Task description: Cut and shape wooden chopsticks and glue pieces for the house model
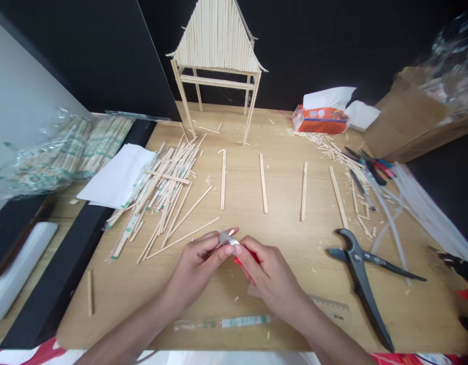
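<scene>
Both hands meet near the front middle of the table. My right hand point(270, 268) is closed around a red utility knife point(239, 263), its metal blade pointing up and to the left. Fingers of my left hand point(198, 261) pinch a small wooden stick point(231, 232) against that blade; most of the stick is hidden by the fingers. Beyond the hands, glued stick strips point(263, 183) lie spaced out in a row. A model house point(220, 45) made of sticks, with a steep roof on tall legs, stands at the back.
Wooden chopsticks point(169, 182) are heaped on the left beside white paper point(117, 175). To the right lie black-handled cutters point(357, 263), pliers point(376, 170), offcuts point(325, 144) and white glue sticks point(435, 213). A tissue box point(321, 119) sits behind. Near the front edge are a ruler point(330, 306) and a wrapper point(245, 321).
</scene>
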{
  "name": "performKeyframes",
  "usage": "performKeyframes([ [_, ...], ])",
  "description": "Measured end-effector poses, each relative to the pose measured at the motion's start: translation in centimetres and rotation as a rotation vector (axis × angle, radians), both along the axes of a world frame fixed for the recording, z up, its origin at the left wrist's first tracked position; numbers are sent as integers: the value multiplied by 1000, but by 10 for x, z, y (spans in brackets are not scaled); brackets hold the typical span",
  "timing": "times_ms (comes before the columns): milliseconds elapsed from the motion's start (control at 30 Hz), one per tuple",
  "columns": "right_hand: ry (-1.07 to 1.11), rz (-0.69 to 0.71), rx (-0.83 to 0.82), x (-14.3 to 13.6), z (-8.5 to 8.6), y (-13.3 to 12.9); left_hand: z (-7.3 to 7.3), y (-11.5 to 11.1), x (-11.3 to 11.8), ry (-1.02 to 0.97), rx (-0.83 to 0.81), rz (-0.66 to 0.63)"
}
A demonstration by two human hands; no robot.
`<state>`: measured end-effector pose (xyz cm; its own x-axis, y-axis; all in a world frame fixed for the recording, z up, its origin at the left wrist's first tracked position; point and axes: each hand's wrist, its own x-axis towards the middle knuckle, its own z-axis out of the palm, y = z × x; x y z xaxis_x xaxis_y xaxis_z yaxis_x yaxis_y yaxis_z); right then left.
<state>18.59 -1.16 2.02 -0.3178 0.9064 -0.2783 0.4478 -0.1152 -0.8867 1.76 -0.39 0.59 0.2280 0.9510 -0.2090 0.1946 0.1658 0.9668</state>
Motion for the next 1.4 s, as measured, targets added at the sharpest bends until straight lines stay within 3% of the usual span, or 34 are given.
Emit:
performKeyframes([
  [500, -171, -6, 140, -2, -1, -3, -1, -1, 0, 150, 26, 131],
  [700, -82, 24, 58, 1, -1, 0, 0, 0, 0, 87, 91, -35],
  [867, -9, 29, 0, 3, -2, 1, 0, 0, -1, 95, 121, -61],
  [1067, -19, 34, 11, 3, 0, 1, -2, -2, 0, 115, 106, 15],
  [1300, -170, -9, 152, -1, -1, -4, -4, -5, -1, 201, 130, 142],
  [1400, -172, -19, 154, -1, -2, -3, -5, -4, 0, 205, 149, 120],
])
